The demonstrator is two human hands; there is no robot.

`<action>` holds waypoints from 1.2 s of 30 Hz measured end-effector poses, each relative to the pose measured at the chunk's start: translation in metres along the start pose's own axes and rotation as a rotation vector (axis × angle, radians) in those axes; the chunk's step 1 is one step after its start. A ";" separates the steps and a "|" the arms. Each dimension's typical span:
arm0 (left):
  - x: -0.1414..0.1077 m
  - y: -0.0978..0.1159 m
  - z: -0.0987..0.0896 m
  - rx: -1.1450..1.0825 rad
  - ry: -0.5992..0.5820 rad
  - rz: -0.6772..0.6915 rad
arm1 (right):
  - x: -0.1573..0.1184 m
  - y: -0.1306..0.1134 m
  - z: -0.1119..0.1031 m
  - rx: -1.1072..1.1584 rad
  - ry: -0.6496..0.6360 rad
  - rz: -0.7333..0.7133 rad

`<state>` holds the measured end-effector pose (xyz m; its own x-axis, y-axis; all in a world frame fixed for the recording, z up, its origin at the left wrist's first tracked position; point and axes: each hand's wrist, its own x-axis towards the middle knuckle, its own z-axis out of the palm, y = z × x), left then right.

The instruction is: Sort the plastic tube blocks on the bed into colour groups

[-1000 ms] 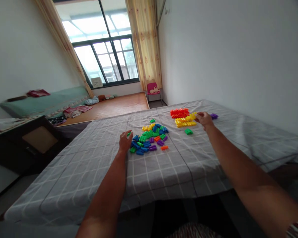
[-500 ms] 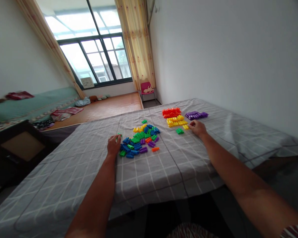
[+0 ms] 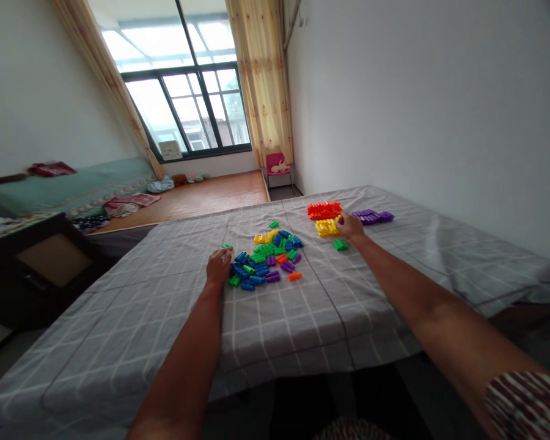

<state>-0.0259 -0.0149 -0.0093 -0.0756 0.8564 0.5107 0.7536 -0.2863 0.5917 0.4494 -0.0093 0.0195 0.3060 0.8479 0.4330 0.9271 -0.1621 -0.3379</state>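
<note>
A loose pile of blue, green, purple, orange and yellow plastic pieces (image 3: 262,263) lies mid-table. At its left edge rests my left hand (image 3: 219,265), fingers curled, with a green piece (image 3: 227,246) just beyond the fingertips; what it holds, if anything, is unclear. Over the right end of the yellow group (image 3: 326,228) my right hand (image 3: 349,226) has its fingers pinched together, hiding whatever is between them. Red pieces (image 3: 324,211) stand in rows behind the yellow ones. Purple pieces (image 3: 373,217) are grouped to the right, and a green group (image 3: 341,245) sits nearer me.
A grey checked cloth (image 3: 284,324) covers the table. One green piece (image 3: 274,225) lies behind the pile and an orange piece (image 3: 295,277) in front. Beyond are a pink chair (image 3: 278,166) and a dark cabinet (image 3: 36,269) at left.
My right hand has moved left onto the yellow group, covering its right end. My left hand remains beside the pile. The whole view has shifted slightly.
</note>
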 end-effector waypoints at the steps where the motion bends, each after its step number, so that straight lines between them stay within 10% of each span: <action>1: 0.000 0.001 0.000 -0.001 -0.005 0.003 | -0.001 0.000 0.003 -0.007 -0.002 -0.006; 7: -0.003 0.019 0.003 -0.058 -0.093 0.095 | 0.002 -0.018 -0.005 -0.007 0.053 -0.030; 16: -0.009 0.026 0.008 -0.073 -0.254 0.200 | -0.027 -0.134 0.030 0.254 -0.284 -0.706; 22: -0.011 0.022 0.005 -0.018 -0.247 0.135 | -0.029 -0.163 0.049 0.339 -0.390 -0.674; 29: -0.009 0.024 0.004 -0.014 -0.242 0.145 | -0.031 -0.138 0.022 1.062 -0.667 -0.307; 36: -0.006 0.026 0.001 0.021 -0.266 0.145 | -0.020 -0.015 -0.021 1.299 -0.280 0.151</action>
<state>-0.0055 -0.0269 0.0024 0.2051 0.8906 0.4060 0.7574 -0.4071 0.5104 0.4345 -0.0346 0.0338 0.1876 0.9638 0.1895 -0.0366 0.1996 -0.9792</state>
